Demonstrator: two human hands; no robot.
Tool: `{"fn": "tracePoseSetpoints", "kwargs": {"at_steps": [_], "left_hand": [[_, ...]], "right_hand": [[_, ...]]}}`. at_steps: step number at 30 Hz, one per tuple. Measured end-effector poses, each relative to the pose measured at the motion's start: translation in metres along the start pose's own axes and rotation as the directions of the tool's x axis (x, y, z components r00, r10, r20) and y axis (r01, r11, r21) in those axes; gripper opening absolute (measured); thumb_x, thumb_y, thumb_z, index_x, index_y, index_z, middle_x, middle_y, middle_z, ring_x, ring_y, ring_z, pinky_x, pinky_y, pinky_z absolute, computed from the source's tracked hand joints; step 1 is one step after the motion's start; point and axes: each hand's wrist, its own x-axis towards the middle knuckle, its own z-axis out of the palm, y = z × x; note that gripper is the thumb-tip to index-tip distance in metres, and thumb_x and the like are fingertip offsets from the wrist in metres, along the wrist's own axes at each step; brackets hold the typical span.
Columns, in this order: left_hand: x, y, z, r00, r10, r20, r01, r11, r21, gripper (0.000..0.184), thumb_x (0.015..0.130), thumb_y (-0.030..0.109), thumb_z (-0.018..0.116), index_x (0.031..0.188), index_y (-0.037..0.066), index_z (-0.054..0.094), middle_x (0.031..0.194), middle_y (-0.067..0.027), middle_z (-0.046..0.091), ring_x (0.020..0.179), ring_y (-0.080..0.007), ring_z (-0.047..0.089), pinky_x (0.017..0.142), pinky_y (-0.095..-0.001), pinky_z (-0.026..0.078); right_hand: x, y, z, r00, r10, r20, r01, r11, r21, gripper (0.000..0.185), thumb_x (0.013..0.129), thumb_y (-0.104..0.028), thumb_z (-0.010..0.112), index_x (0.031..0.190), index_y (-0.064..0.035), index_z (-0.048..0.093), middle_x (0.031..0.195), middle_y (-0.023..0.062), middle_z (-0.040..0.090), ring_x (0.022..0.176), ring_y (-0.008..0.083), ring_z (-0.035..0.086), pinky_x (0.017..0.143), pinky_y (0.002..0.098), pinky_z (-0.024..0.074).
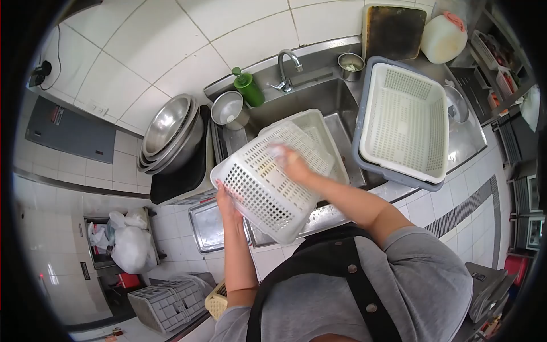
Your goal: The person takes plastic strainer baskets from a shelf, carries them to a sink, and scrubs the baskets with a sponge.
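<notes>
A white perforated plastic basket [270, 194] is tilted over the front of the steel sink [336, 97], its slotted underside facing up. My left hand [227, 200] grips its rim at the lower left, fingers wrapped on the edge. My right hand [292, 164] is closed and pressed against the slotted surface. Something pale shows at its fingertips, too blurred to name. Beneath the held basket, another white basket [333, 148] rests in the sink, mostly hidden.
A white basket [403, 117] sits in a grey tub [364, 108] on the right counter. A faucet [286, 71], green pump bottle [247, 88] and steel pots [231, 109] line the sink. Nested steel bowls [168, 125] stand left. A white jug [444, 40] stands back right.
</notes>
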Motion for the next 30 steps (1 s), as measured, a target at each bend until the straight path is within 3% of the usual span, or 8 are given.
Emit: {"fn": "tracePoseSetpoints", "kwargs": {"at_steps": [5,8,10,13,19,22,25,30], "left_hand": [[0.013,-0.003,-0.002,0.993,0.026,-0.118,-0.019,0.998,0.058,0.048,0.102,0.038,0.034,0.125,-0.001,0.049,0.116,-0.0145,0.061,0.097,-0.0239,0.065,0.084,-0.0399,0.054],[-0.005,0.016,-0.001,0.999,0.015,-0.03,-0.016,0.999,-0.052,0.051,0.1,0.041,0.036,0.129,0.0,0.047,0.12,-0.0147,0.061,0.099,-0.0256,0.064,0.086,-0.0395,0.053],[-0.009,0.017,-0.015,1.0,0.017,0.016,-0.015,0.997,-0.073,0.053,0.099,0.043,0.038,0.13,0.001,0.047,0.121,-0.0136,0.06,0.101,-0.0267,0.063,0.088,-0.0404,0.053],[0.001,0.009,-0.018,0.998,-0.027,-0.06,0.019,0.992,-0.126,0.052,0.099,0.043,0.039,0.129,0.002,0.049,0.121,-0.0127,0.061,0.102,-0.0268,0.063,0.089,-0.0417,0.052],[0.035,-0.009,-0.009,0.991,-0.033,-0.127,0.02,0.995,-0.098,0.053,0.1,0.045,0.034,0.131,0.004,0.048,0.124,-0.0123,0.059,0.107,-0.0278,0.06,0.092,-0.0428,0.049],[0.048,-0.016,-0.006,0.965,-0.047,-0.26,0.013,0.991,-0.131,0.052,0.102,0.043,0.029,0.134,0.005,0.045,0.133,-0.0129,0.053,0.116,-0.0303,0.054,0.097,-0.0467,0.045],[0.042,-0.011,-0.001,0.974,-0.081,-0.213,0.036,0.978,-0.207,0.053,0.102,0.041,0.025,0.136,0.005,0.043,0.135,-0.0133,0.051,0.119,-0.0307,0.052,0.1,-0.0467,0.043],[0.003,0.022,0.005,0.984,-0.045,-0.173,0.019,0.988,-0.153,0.058,0.1,0.047,0.026,0.138,0.006,0.042,0.136,-0.0132,0.05,0.117,-0.0316,0.054,0.098,-0.0511,0.046]], "right_hand": [[-0.027,-0.048,-0.002,0.964,-0.256,0.077,0.247,0.963,0.111,0.032,0.09,-0.004,0.046,0.12,-0.0061,0.057,0.117,0.0183,0.061,0.112,0.0329,0.057,0.098,0.0399,0.0429],[-0.005,0.086,-0.048,0.994,-0.097,-0.056,0.09,0.989,-0.118,0.032,0.09,-0.002,0.046,0.119,-0.0066,0.058,0.118,0.0167,0.062,0.111,0.0296,0.059,0.097,0.038,0.0446],[-0.001,0.077,-0.086,0.919,0.366,-0.143,-0.379,0.922,-0.075,0.026,0.088,-0.006,0.053,0.113,-0.0046,0.059,0.107,0.015,0.066,0.102,0.029,0.063,0.09,0.0368,0.0487],[-0.002,0.087,-0.065,0.949,0.259,-0.182,-0.294,0.933,-0.207,0.022,0.085,-0.006,0.057,0.106,-0.0029,0.058,0.096,0.0139,0.068,0.093,0.0253,0.065,0.083,0.0348,0.05],[-0.075,-0.059,-0.021,0.973,-0.021,-0.23,0.095,0.943,0.319,0.023,0.079,0.001,0.051,0.101,-0.0023,0.054,0.104,0.0155,0.062,0.1,0.0229,0.059,0.089,0.0328,0.0444],[-0.098,-0.071,-0.009,0.875,-0.171,-0.452,0.219,0.974,0.056,0.03,0.079,0.003,0.046,0.109,0.0012,0.046,0.117,0.0217,0.052,0.109,0.028,0.053,0.095,0.0339,0.039],[-0.074,-0.015,-0.015,0.81,0.031,-0.586,0.111,0.972,0.205,0.033,0.085,0.001,0.043,0.118,-0.0014,0.041,0.123,0.0201,0.046,0.116,0.0287,0.047,0.103,0.036,0.0322],[-0.018,0.1,-0.055,0.621,0.401,-0.673,-0.414,0.897,0.153,0.037,0.088,-0.005,0.048,0.123,0.0041,0.039,0.108,0.0273,0.055,0.101,0.0444,0.054,0.093,0.0441,0.0409]]}}
